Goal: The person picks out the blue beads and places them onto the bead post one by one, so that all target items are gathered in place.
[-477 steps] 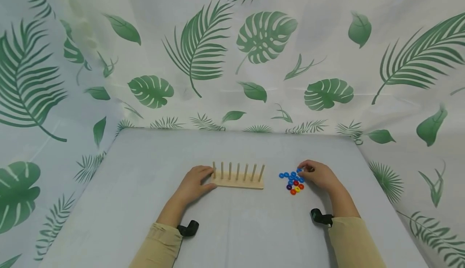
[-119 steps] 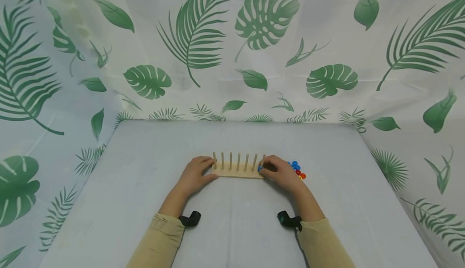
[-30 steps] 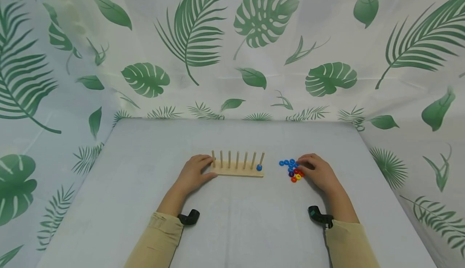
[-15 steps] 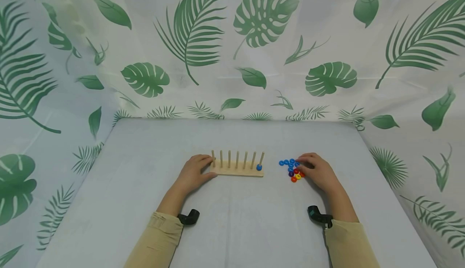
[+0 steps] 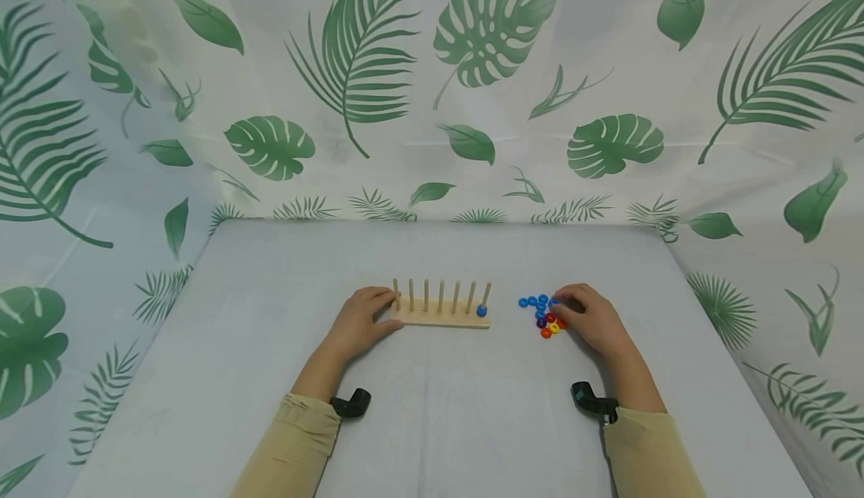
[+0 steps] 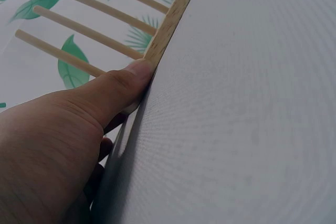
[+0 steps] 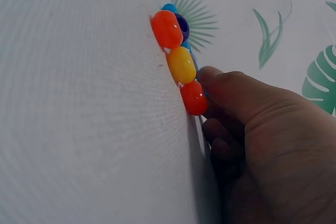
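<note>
Leaf-print backdrop [image 5: 496,33], white table [image 5: 432,415]; peg rack [image 5: 445,320] ran sideways, left hand [image 5: 358,320] gripping its left end; beads [image 5: 541,323] lay beyond its right end; right hand [image 5: 595,319] nearer, at their edge; couldn't tell if it pinched any.

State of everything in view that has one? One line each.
Left hand, gripping left end of board
Right hand, fingertips at a blue bead; pinch unclear
Board, flat on table
Pegs, seven upright; only the rightmost shows any bead
Threaded blue, down at the foot of the rightmost peg; one bead or two unclear
Loose beads, clustered on table right of board, off the pegs
</note>
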Action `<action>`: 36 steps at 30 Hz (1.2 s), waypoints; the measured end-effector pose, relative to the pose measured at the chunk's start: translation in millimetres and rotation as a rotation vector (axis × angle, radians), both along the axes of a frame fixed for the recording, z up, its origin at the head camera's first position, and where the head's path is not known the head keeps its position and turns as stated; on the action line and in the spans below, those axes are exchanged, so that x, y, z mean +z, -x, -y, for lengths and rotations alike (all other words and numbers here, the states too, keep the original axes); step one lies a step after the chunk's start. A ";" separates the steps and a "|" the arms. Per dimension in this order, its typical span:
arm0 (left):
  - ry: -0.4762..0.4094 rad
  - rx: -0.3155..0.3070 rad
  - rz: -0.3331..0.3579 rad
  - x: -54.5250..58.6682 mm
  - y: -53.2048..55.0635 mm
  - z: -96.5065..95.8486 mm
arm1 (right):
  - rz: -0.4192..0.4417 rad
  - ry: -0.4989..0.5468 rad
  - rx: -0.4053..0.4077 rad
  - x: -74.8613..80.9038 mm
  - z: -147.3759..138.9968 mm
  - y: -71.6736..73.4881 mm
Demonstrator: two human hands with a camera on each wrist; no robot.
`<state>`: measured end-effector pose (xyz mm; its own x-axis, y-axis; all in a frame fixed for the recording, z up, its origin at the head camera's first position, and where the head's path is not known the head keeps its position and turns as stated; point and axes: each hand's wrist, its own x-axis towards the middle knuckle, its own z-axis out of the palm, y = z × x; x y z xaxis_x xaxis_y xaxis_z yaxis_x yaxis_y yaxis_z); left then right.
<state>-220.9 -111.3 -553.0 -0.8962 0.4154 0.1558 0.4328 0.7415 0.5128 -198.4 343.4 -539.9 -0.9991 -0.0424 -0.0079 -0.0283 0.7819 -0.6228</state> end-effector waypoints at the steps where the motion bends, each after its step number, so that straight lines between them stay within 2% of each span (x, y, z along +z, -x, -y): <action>1: -0.001 0.000 0.000 -0.1 0.0 0.0 | -0.002 0.001 -0.003 0.1 0.0 -0.2; 17: -0.006 0.003 0.011 2.3 -1.1 -0.6 | -0.013 -0.023 -0.050 3.5 1.8 -2.1; 25: -0.001 -0.001 0.011 1.9 -0.7 -0.1 | -0.028 -0.031 -0.084 11.8 6.7 -3.9; 36: 0.001 -0.005 -0.001 0.1 0.4 0.6 | -0.045 -0.002 -0.068 26.0 18.4 -1.7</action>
